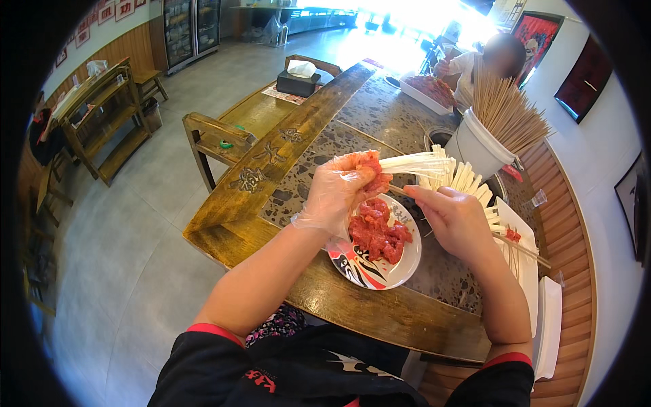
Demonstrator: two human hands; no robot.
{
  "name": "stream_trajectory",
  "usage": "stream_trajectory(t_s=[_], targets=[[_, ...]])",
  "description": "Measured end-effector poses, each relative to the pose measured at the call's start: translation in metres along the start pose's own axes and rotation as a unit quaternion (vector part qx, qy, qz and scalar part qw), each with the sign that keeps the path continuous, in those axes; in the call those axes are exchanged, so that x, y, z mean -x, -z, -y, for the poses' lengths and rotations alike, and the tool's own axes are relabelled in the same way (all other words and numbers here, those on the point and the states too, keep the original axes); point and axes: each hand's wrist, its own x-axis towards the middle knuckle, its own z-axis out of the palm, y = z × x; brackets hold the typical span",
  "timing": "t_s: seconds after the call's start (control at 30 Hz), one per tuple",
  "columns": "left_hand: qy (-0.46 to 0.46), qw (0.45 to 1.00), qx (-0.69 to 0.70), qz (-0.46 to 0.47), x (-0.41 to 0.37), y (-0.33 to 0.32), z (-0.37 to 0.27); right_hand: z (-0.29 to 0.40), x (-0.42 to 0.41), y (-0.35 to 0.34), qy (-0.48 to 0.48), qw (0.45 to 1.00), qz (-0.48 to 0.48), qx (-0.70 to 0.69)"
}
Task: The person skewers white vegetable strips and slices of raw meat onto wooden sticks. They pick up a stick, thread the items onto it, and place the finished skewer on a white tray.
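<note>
My left hand, in a clear plastic glove, is closed around a piece of raw red meat wrapped about one end of a bundle of enoki mushrooms. Between the fingertips of my bare right hand is a thin wooden skewer, its far end at the meat. Below both hands stands a round patterned plate with a heap of raw meat slices. More enoki bundles lie behind my right hand, partly hidden by it. Finished-looking skewered pieces with meat rest on a white tray at the right.
A white bucket full of wooden skewers stands at the back right. Behind it a person sits near a white tray of red meat. A tissue box is beyond the table's wooden edge. One loose skewer lies on the tabletop.
</note>
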Motion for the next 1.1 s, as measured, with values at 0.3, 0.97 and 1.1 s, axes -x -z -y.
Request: stream_trajectory(t_s=[0.3, 0.97, 1.1], targets=[[0.025, 0.997, 0.077, -0.005, -0.003, 0.004, 0.001, 0.007, -0.003, -0.027, -0.013, 0.997, -0.050, -0.053], [0.021, 0.996, 0.088, -0.025, -0.002, -0.001, -0.001, 0.018, -0.008, -0.026, -0.026, 0.996, -0.077, -0.024], [0.008, 0.999, 0.033, -0.039, 0.000, -0.002, 0.001, 0.018, -0.013, -0.030, -0.026, 0.996, -0.080, -0.010]])
